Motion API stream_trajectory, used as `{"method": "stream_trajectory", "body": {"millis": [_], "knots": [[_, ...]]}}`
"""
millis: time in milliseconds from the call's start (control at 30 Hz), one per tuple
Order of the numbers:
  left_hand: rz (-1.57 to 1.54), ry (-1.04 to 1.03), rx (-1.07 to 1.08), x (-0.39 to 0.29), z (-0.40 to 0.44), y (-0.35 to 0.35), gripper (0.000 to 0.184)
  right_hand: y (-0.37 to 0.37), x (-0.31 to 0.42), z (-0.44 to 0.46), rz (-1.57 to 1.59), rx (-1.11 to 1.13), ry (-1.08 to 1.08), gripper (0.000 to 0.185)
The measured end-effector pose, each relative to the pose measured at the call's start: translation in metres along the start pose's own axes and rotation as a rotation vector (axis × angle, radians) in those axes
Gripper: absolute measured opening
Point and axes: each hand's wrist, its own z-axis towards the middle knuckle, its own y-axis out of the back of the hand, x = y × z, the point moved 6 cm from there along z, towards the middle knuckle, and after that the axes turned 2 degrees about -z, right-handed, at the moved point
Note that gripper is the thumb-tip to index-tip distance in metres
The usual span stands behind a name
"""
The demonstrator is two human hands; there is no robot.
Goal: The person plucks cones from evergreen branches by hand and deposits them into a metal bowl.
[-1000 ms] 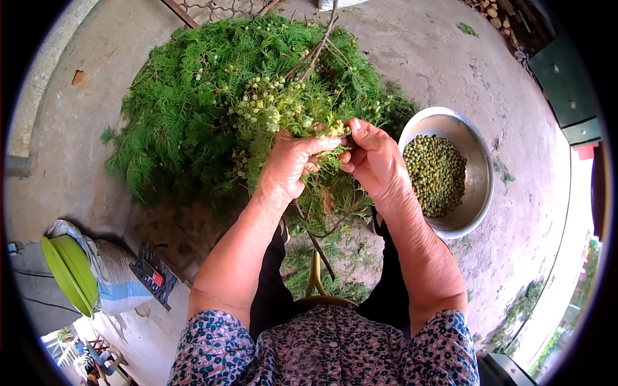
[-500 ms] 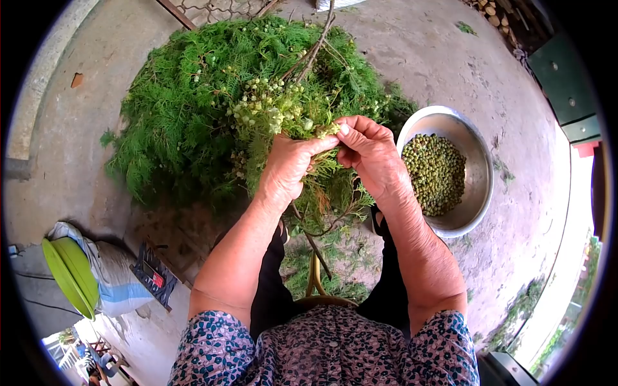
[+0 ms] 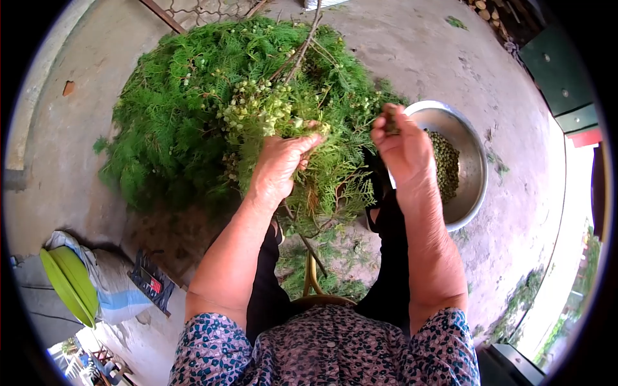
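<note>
My left hand (image 3: 281, 161) is closed around a leafy conifer branch (image 3: 315, 174) that carries clusters of pale green cones (image 3: 257, 112). Its thumb points right, across the sprigs. My right hand (image 3: 409, 145) is raised beside the left rim of a metal basin (image 3: 475, 154), fingers curled in. Small brownish-green seeds (image 3: 391, 122) show between those fingers, partly hidden by them. Inside the basin lies a heap of similar round seeds (image 3: 446, 167), partly covered by my right forearm.
A large pile of green conifer branches (image 3: 167, 109) spreads ahead and to the left, with a bare stem (image 3: 302, 48) rising from it. At lower left are a lime-green tub (image 3: 67, 283), a whitish sack (image 3: 122, 289) and a dark crate-like item (image 3: 151, 282). Stacked firewood (image 3: 489, 13) stands far right.
My right hand has moved right, off the cones by my left hand and over to the basin's left edge. The left hand keeps its grip on the branch.
</note>
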Motion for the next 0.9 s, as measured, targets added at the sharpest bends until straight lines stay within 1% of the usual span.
{"method": "stream_trajectory", "body": {"millis": [67,100,133,167,200,233,333,367,400,433,467,500,600,633,667,733,767,800,867,900], "knots": [[0.072,-0.001,-0.001,0.0,-0.001,-0.002,0.022,0.042,0.022,0.011,0.159,-0.153,0.109,0.02],[0.055,-0.015,0.024,0.002,0.002,-0.001,0.028,0.055,0.037,0.008,0.193,-0.299,0.176,0.025],[0.053,-0.012,0.034,0.003,0.003,-0.003,0.028,0.067,0.047,0.003,0.229,-0.445,0.244,0.031],[0.057,-0.06,0.069,0.001,0.003,-0.006,0.027,0.073,0.06,-0.004,0.199,-0.508,0.308,0.045],[0.06,-0.107,0.104,-0.001,0.004,-0.01,0.028,0.091,0.068,0.002,0.115,-0.454,0.36,0.05],[0.055,-0.117,0.1,-0.001,0.003,-0.011,0.029,0.118,0.077,0.011,-0.113,-0.501,0.41,0.049],[0.02,-0.131,0.146,0.0,0.004,-0.014,0.031,0.189,0.096,0.038,-0.577,-0.565,0.397,0.037],[-0.023,-0.108,0.174,0.0,0.004,-0.014,0.032,0.198,0.104,0.035,-0.647,-0.638,0.463,0.043],[-0.019,-0.11,0.168,0.001,0.004,-0.015,0.032,0.196,0.107,0.03,-0.78,-0.692,0.485,0.046],[-0.081,-0.162,0.17,-0.001,0.005,-0.017,0.032,0.19,0.111,0.021,-0.965,-0.755,0.477,0.048],[-0.144,-0.213,0.172,-0.004,0.005,-0.017,0.032,0.189,0.115,0.016,-1.055,-0.781,0.46,0.051],[-0.146,-0.212,0.191,-0.005,0.004,-0.016,0.031,0.189,0.12,0.012,-1.048,-0.789,0.455,0.054],[-0.213,-0.189,0.168,-0.012,-0.003,-0.019,0.03,0.224,0.123,0.039,-0.508,-0.666,0.326,0.033],[-0.182,-0.175,0.164,-0.015,-0.005,-0.02,0.029,0.174,0.117,0.017,-0.087,-0.72,0.394,0.033],[-0.181,-0.177,0.16,-0.01,-0.003,-0.013,0.029,0.148,0.109,0.004,0.338,-0.754,0.448,0.033],[0.953,-0.831,0.058,-0.025,-0.016,-0.014,0.032,0.14,0.108,0.01,-0.103,-0.637,0.419,0.032],[1.004,-0.806,0.053,-0.02,-0.013,-0.01,0.032,0.131,0.101,0.02,0.024,-0.442,0.379,0.033],[1.004,-0.806,0.05,-0.022,-0.014,-0.016,0.032,0.097,0.092,0.018,0.149,-0.246,0.334,0.035],[0.048,-0.239,-0.039,-0.007,-0.001,-0.006,0.033,0.048,0.077,0.002,-0.185,-0.098,0.403,0.027],[-0.132,-0.144,0.047,-0.002,0.0,-0.011,0.048,0.029,0.066,-0.003,-0.274,-0.027,0.399,0.023]]}}
